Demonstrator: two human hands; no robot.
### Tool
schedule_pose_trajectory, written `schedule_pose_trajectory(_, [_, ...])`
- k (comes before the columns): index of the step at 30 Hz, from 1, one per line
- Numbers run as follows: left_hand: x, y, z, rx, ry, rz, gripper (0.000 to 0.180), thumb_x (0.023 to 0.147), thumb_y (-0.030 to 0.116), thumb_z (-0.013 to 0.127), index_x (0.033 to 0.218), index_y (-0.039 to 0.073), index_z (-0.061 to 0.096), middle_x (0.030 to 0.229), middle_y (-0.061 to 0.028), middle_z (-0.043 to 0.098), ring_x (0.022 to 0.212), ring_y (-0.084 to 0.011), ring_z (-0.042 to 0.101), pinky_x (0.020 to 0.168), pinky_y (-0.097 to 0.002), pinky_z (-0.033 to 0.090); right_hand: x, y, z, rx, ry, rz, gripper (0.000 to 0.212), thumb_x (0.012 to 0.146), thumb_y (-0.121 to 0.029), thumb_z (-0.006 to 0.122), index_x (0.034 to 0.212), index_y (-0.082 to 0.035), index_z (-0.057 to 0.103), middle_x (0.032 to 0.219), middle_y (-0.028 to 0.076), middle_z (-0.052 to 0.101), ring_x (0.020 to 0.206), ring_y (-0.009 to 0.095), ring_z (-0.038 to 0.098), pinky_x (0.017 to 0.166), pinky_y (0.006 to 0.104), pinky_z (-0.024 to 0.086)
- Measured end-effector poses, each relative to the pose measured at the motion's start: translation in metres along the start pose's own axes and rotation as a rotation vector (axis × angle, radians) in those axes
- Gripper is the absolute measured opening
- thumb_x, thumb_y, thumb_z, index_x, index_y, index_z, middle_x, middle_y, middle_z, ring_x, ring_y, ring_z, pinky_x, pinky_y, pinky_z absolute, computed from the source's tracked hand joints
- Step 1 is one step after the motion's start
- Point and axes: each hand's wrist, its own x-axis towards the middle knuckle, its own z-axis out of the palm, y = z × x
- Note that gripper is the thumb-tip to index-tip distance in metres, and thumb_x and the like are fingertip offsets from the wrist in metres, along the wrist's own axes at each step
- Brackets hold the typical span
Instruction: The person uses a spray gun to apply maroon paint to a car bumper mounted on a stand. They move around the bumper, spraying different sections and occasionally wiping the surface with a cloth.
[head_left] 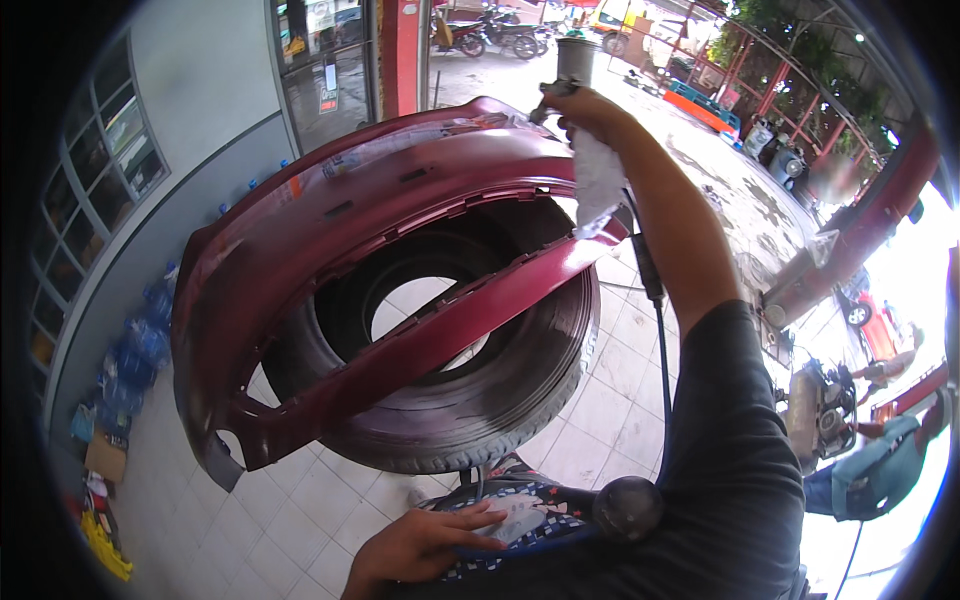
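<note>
A dark red car bumper (400, 378) lies across a large black tyre (470, 425) on the tiled floor. My right arm reaches to the bumper's far right end. There my right hand (585, 108) is closed around a spray gun (552, 98) with a grey cup (576, 62) on top. A white cloth or paper (598, 180) hangs below this hand; how it is held is hidden. A dark hose (661, 350) runs down beside my right arm. Near my patterned shorts (525, 512), my left hand (430, 545) has its fingers stretched out and holds nothing.
Blue plastic bottles (130, 360) and a cardboard box (105, 455) line the left wall. At the right stand a red post (850, 240) and a compressor-like machine (815, 405). Another person in a teal top (885, 470) is at the lower right. Motorcycles (490, 35) are parked beyond.
</note>
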Motion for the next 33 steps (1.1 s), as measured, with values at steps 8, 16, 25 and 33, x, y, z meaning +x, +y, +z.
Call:
schedule_pose_trajectory(8, [-0.069, -0.008, -0.02, -0.004, -0.143, 0.034, 0.074, 0.065, -0.015, 0.053, 0.128, 0.017, 0.071, 0.153, -0.0087, 0.052, 0.147, -0.0364, 0.038, 0.111, -0.0402, 0.043, -0.05, -0.083, 0.103, -0.135, -0.116, -0.146, 0.044, 0.098, -0.044, 0.065, 0.121, -0.006, 0.066, 0.089, 0.01, 0.064, 0.074, 0.018, 0.06, 0.065, 0.038, 0.054])
schedule_pose_trajectory(16, [-0.119, 0.003, -0.021, -0.097, -0.122, -0.002, 0.051, 0.067, -0.013, 0.065, 0.114, 0.005, 0.077, 0.138, -0.0179, 0.063, 0.141, -0.0388, 0.047, 0.117, -0.0404, 0.036, -0.064, -0.169, 0.255, -0.692, -0.153, -0.704, 0.039, 0.091, -0.043, 0.063, 0.103, -0.008, 0.076, 0.093, 0.014, 0.075, 0.088, 0.028, 0.071, 0.082, 0.0422, 0.055])
schedule_pose_trajectory(25, [-0.146, 0.005, -0.025, -0.057, -0.15, 0.044, 0.046, 0.07, -0.008, 0.069, 0.114, 0.003, 0.077, 0.139, -0.0201, 0.062, 0.142, -0.0405, 0.046, 0.115, -0.0417, 0.037, -0.091, -0.259, 0.397, -0.736, -0.339, -0.938, 0.038, 0.095, -0.042, 0.064, 0.11, -0.008, 0.074, 0.098, 0.014, 0.074, 0.095, 0.031, 0.069, 0.086, 0.0446, 0.054])
schedule_pose_trajectory(33, [-0.147, -0.01, -0.022, -0.027, -0.071, 0.096, 0.06, 0.067, -0.011, 0.061, 0.122, 0.011, 0.074, 0.146, -0.0142, 0.057, 0.144, -0.0408, 0.042, 0.114, -0.0433, 0.039, -0.15, -0.265, 0.315, 0.01, -0.387, -0.354, 0.049, 0.093, -0.048, 0.072, 0.11, -0.003, 0.075, 0.099, 0.015, 0.074, 0.091, 0.025, 0.069, 0.082, 0.0386, 0.052])
